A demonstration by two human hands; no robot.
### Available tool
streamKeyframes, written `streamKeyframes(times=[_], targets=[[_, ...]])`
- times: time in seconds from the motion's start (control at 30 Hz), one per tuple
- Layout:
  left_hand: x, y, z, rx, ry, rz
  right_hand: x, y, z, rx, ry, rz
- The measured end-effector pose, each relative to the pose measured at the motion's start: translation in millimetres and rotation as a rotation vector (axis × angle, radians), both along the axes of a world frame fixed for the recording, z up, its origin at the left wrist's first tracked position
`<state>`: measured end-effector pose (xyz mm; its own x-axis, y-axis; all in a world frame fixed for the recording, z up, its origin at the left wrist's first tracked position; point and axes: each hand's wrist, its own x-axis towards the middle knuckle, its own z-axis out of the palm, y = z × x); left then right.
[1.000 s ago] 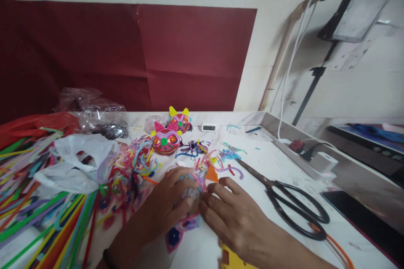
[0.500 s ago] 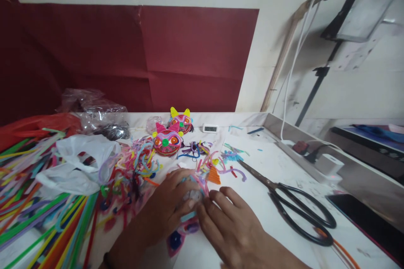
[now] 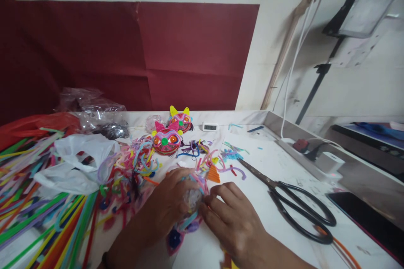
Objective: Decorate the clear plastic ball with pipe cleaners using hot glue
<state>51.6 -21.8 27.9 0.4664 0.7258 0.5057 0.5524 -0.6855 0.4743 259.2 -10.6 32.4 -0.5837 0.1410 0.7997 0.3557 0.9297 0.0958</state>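
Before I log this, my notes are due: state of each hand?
Left hand: closed around the colourful craft piece, holding it.
Right hand: curled at the piece's edge; its grip cannot be told.

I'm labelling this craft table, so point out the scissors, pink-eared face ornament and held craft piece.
Scissors (image 3: 272,184): head view, on the pivot.
Pink-eared face ornament (image 3: 164,141): head view, on the green nose.
Held craft piece (image 3: 192,199): head view, on its translucent part.

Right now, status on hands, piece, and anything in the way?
Left hand holding colourful craft piece. Right hand at its right edge, grip unclear. Scissors lie to the right, apart from both hands.
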Motion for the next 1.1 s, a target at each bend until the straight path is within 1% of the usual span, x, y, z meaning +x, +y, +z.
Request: streamKeyframes(times=[0.1, 0.3, 0.57, 0.73, 0.87, 1.1], targets=[[-1.0, -0.2, 0.9, -0.012, 0.012, 0.003, 2.7, -2.3, -1.0, -0.010, -0.036, -0.008], [0.2, -0.9, 1.7, 0.012, 0.000, 0.010, 5.4, -4.7, -6.0, 0.003, -0.035, -0.027], [-0.6, 2.0, -5.3, -0.001, -0.020, 0.004, 2.0, -4.6, -5.7, -0.142, 0.054, -0.031], [-1.1, 0.9, -2.3, -0.013, 0.014, -0.018, 1.2, -5.5, -6.5, -0.200, 0.075, -0.034], [-0.3, 0.3, 0.7, 0.004, 0.026, -0.021, 1.2, -6.2, -6.2, -0.191, 0.077, -0.033], [-0.3, -1.9, 2.2, 0.026, 0.065, -0.009, 4.0, -4.8, -7.7, -0.120, 0.068, -0.036]])
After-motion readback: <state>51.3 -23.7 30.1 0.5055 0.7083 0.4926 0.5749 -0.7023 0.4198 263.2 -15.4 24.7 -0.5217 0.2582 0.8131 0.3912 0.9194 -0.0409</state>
